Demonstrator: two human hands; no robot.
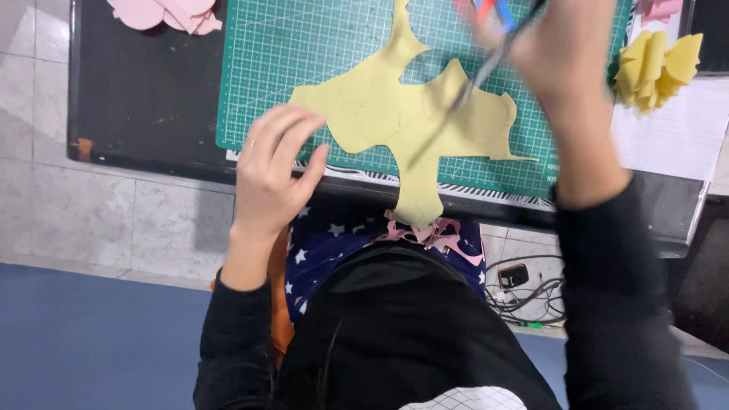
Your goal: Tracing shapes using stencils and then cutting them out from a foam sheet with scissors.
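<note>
An irregular yellow paper sheet (395, 114), cut at its edges, lies on a green cutting mat (288, 61) and hangs over the desk's near edge. My left hand (273, 171) hovers at the sheet's left edge, fingers curled and apart, holding nothing. My right hand (562, 53) is raised over the mat at the upper right, blurred, gripping scissors (486, 64) with red and blue handles. The blades point down-left over the yellow paper.
The mat rests on a black desk (144, 91). Pink paper shapes (167, 14) lie at the back left, a folded yellow paper flower (657, 68) and white paper (668, 137) at the right. Pink paper scraps (433, 231) sit on my lap. Cables (524, 296) lie on the floor.
</note>
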